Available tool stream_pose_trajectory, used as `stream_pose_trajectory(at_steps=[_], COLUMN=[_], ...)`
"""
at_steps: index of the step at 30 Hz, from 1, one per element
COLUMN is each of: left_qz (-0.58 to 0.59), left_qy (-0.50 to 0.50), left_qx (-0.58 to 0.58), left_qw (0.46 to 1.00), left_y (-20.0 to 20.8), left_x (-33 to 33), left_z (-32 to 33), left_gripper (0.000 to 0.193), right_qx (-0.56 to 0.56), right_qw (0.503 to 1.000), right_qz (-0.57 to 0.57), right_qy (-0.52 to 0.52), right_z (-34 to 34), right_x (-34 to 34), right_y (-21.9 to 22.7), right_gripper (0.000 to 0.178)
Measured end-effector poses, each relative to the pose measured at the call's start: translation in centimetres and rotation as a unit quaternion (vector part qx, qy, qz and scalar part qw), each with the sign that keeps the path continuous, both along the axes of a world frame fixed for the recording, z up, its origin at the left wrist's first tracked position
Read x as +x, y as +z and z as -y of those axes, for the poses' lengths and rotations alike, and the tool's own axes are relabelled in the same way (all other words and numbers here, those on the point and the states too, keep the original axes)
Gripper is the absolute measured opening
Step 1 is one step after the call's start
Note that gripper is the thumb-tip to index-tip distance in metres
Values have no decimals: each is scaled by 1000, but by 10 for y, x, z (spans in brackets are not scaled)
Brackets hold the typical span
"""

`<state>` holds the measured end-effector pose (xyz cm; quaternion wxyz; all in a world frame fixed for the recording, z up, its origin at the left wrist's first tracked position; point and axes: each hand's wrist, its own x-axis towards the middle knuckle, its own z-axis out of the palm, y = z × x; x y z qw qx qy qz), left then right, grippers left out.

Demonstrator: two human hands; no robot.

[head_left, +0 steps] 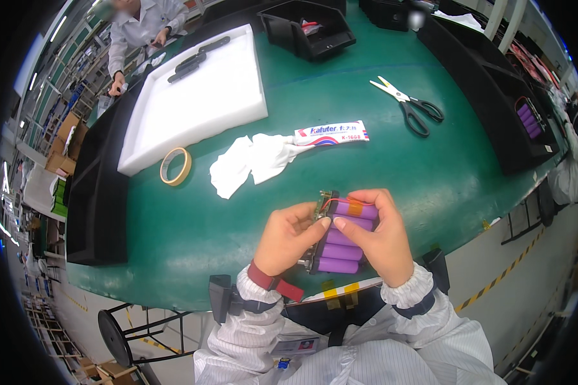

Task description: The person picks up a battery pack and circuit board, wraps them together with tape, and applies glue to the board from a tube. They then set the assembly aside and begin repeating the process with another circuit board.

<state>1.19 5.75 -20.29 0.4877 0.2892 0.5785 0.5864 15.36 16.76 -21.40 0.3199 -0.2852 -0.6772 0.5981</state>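
Both my hands hold a battery pack (342,237) near the front edge of the green table. It is a row of several purple cylindrical cells, with a circuit board (321,204) along its left end and red wires by the top cell. My left hand (287,239) grips the board end, its thumb on the pack's edge. My right hand (382,237) closes round the upper cells, thumb pressed near the board end and fingers at the far side by the wires. A strip of orange tape (354,210) lies on the top cell. The fingertips under the pack are hidden.
Beyond my hands lie a glue tube (332,133) on crumpled white tissue (257,160), a tape roll (175,166) and scissors (409,106). A white foam tray (199,96), black bins (308,32) and black racks (96,205) border the table (192,256). Another person (144,32) works at the far left.
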Motion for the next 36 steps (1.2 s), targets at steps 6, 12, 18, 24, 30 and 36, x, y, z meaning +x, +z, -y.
stream_pose_trajectory(at_steps=[6, 12, 18, 24, 30, 36], left_qz=[8, 22, 26, 46, 24, 37], left_qy=[3, -8, -35, -5, -7, -21], left_qx=[23, 48, 55, 84, 92, 109], left_qw=[1000, 999, 998, 995, 995, 993], left_y=[-1, -4, -9, -20, -22, -26], left_x=[1, 1, -1, 2, 2, -1], left_z=[0, -1, -1, -4, -4, -4], left_gripper=[32, 29, 27, 22, 20, 20], right_qx=[-42, -204, -176, -180, -186, -197], right_qw=[998, 970, 901, 858, 853, 849], right_qz=[40, 39, 206, 257, 259, 264], right_qy=[30, 129, 340, 407, 414, 413], right_z=[-12, -37, -76, -82, -80, -78], right_x=[3, 1, -10, -21, -25, -31], right_y=[6, 26, 40, 52, 49, 57], right_gripper=[38, 33, 27, 24, 24, 27])
